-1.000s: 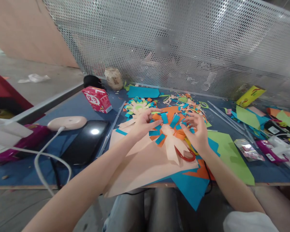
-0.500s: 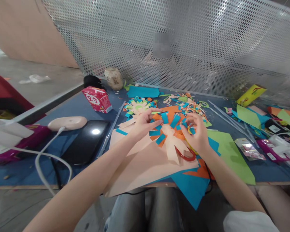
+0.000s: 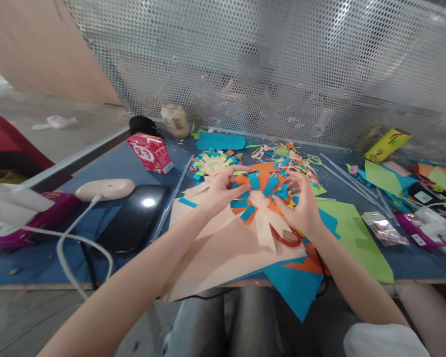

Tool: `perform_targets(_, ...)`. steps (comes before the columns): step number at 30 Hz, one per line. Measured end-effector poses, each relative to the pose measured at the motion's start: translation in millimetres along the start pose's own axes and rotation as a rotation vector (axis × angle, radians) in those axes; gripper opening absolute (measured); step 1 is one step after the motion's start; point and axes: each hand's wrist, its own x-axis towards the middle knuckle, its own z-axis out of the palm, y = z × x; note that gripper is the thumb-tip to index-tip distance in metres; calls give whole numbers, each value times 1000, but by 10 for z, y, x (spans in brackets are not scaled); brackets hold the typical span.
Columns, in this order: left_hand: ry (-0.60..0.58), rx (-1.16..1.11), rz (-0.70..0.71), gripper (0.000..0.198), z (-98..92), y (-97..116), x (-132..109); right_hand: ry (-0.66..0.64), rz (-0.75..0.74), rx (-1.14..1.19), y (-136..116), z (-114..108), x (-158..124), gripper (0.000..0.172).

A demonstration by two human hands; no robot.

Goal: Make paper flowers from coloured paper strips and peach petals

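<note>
A paper rosette (image 3: 259,201) of peach, orange and blue strips with two peach tails lies on a large peach sheet (image 3: 211,253). At its left edge, my left hand (image 3: 223,191) has thumb and curved fingers closed around some of the strips. My right hand (image 3: 300,204) grips the right edge, its thumb against a blue strip and its fingertips partly hidden behind. A red-handled pair of scissors (image 3: 290,239) shows under the tails; the blades are hidden. Behind my left hand lies another rosette (image 3: 213,163) with a green centre.
Paper scraps (image 3: 288,158) are heaped toward the perforated metal panel (image 3: 215,64). Green sheets (image 3: 351,238) and blue sheets (image 3: 297,292) lie at right, some over the table edge. A black phone (image 3: 136,218), white cable (image 3: 61,243) and pink box (image 3: 150,152) stand left.
My right thumb has shifted slightly left and down along the blue strips at the rosette's right edge. My left hand and the rosette stay almost still.
</note>
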Motion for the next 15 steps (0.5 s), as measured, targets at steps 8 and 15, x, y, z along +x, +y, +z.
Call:
perform_targets(8,10,-181,-68,44,2,-17,42,-9,4,270,19,-61,29,47)
perform_targets(15,-43,-610,-296,29,-3,-66,63,-208,83,365,113,11,83,50)
